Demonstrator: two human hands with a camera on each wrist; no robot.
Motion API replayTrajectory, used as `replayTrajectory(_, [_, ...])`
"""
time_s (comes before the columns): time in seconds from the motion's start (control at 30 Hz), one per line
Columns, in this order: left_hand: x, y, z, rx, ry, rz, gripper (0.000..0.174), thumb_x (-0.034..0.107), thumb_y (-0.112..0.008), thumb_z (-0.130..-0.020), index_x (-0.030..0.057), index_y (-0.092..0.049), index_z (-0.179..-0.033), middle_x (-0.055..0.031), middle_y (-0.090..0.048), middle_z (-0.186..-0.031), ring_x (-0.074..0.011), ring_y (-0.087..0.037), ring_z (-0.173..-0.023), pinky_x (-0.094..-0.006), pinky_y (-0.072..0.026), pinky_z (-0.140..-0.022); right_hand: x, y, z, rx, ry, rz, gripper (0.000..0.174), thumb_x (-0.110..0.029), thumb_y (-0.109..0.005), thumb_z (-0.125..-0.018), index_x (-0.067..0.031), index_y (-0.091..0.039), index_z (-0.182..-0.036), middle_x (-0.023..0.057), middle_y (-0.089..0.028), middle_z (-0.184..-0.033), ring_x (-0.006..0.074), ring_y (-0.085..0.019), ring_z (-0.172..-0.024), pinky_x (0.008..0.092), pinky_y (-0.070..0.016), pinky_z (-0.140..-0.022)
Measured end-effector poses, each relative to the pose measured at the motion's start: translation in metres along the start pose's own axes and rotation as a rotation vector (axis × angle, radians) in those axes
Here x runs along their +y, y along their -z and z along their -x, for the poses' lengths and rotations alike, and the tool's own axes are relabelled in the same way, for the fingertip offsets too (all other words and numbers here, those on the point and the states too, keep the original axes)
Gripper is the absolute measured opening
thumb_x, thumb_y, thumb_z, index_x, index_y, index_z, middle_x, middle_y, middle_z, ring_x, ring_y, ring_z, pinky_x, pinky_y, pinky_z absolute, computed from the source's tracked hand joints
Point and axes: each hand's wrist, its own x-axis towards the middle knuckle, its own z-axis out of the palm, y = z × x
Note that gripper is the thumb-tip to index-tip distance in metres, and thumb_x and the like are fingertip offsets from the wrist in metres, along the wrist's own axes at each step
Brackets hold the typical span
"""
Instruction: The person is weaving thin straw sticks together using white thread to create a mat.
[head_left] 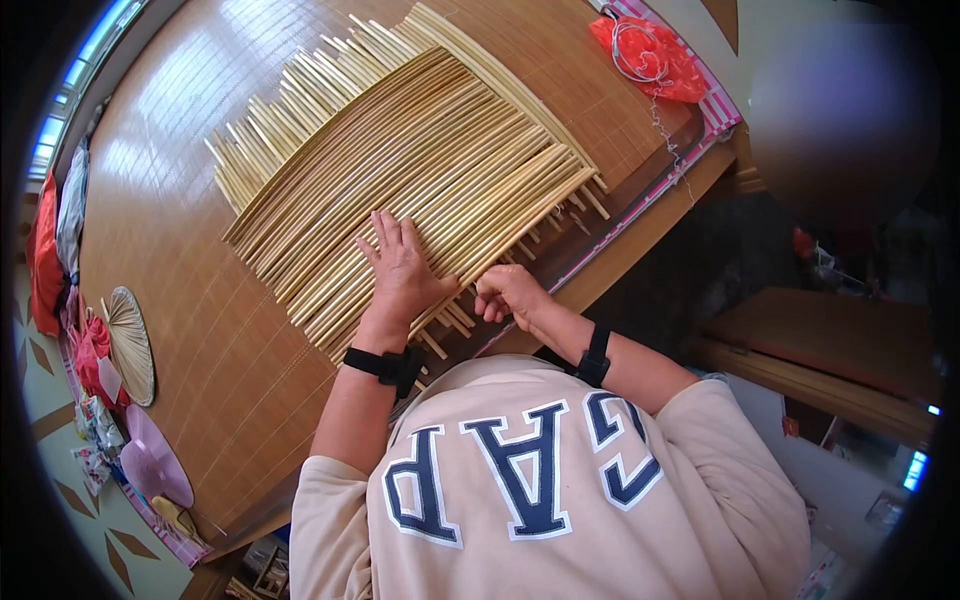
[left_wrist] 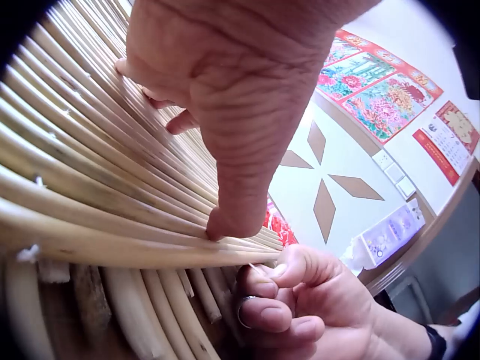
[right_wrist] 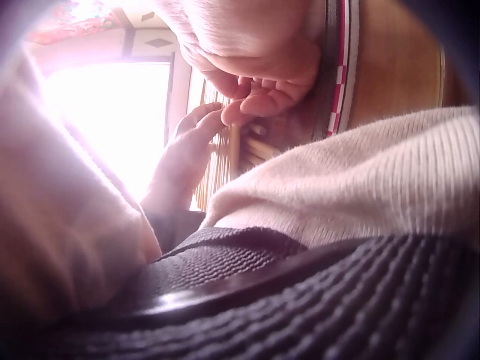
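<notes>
A mat of joined pale stalks [head_left: 400,150] lies on a brown table. My left hand [head_left: 400,275] rests on it with fingers spread, the thumb at the mat's near edge. Just beside that thumb, my right hand [head_left: 510,293] has its fingers curled at the edge. In the left wrist view, the right hand [left_wrist: 315,300] pinches a thin pale strand [left_wrist: 257,268] between thumb and forefinger, below the edge stalk [left_wrist: 135,259]. White thread knots [left_wrist: 28,254] show along the stalks. The right wrist view shows the right hand [right_wrist: 247,60] close to the left hand [right_wrist: 182,154].
Loose stalks [head_left: 300,85] lie under and beyond the mat. A red plastic bag [head_left: 650,60] with white cord sits at the far right corner. At the left edge are a woven fan [head_left: 130,345] and a pink hat [head_left: 155,460].
</notes>
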Motion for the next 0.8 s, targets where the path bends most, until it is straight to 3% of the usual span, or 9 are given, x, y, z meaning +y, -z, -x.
replayTrajectory(0.17, [-0.002, 0.008, -0.001, -0.094, -0.006, 0.037, 0.108, 0.039, -0.082, -0.051, -0.013, -0.027, -0.129, -0.0391, -0.016, -0.139, -0.0485, -0.009, -0.135, -0.0692, -0.009, -0.101, 0.001, 0.0, 0.001, -0.002, -0.004, -0.003, 0.013, -0.014, -0.053, -0.075, -0.0028, -0.058, -0.072, 0.0113, -0.062, -0.062, 0.0137, -0.056, -0.044, 0.0218, -0.0409, -0.038])
replayTrajectory(0.6, [-0.001, -0.003, 0.003, 0.009, 0.006, 0.041, 0.106, 0.038, -0.08, -0.05, -0.0111, -0.028, -0.129, -0.0386, -0.015, -0.14, -0.0475, -0.008, -0.136, -0.0684, -0.0077, -0.102, 0.0, 0.002, 0.0, -0.017, 0.008, 0.007, 0.013, -0.015, -0.053, -0.074, -0.0038, -0.058, -0.071, 0.0115, -0.061, -0.062, 0.0139, -0.056, -0.044, 0.0227, -0.0403, -0.039])
replayTrajectory(0.8, [-0.005, 0.001, 0.003, -0.071, -0.001, 0.055, 0.12, 0.044, -0.084, -0.045, -0.0113, -0.024, -0.133, -0.0375, -0.012, -0.142, -0.0466, -0.006, -0.137, -0.067, -0.0057, -0.103, 0.0, 0.003, 0.002, -0.021, -0.005, 0.001, 0.013, -0.015, -0.053, -0.075, -0.0043, -0.057, -0.069, 0.0114, -0.061, -0.062, 0.0143, -0.056, -0.044, 0.0227, -0.0412, -0.04])
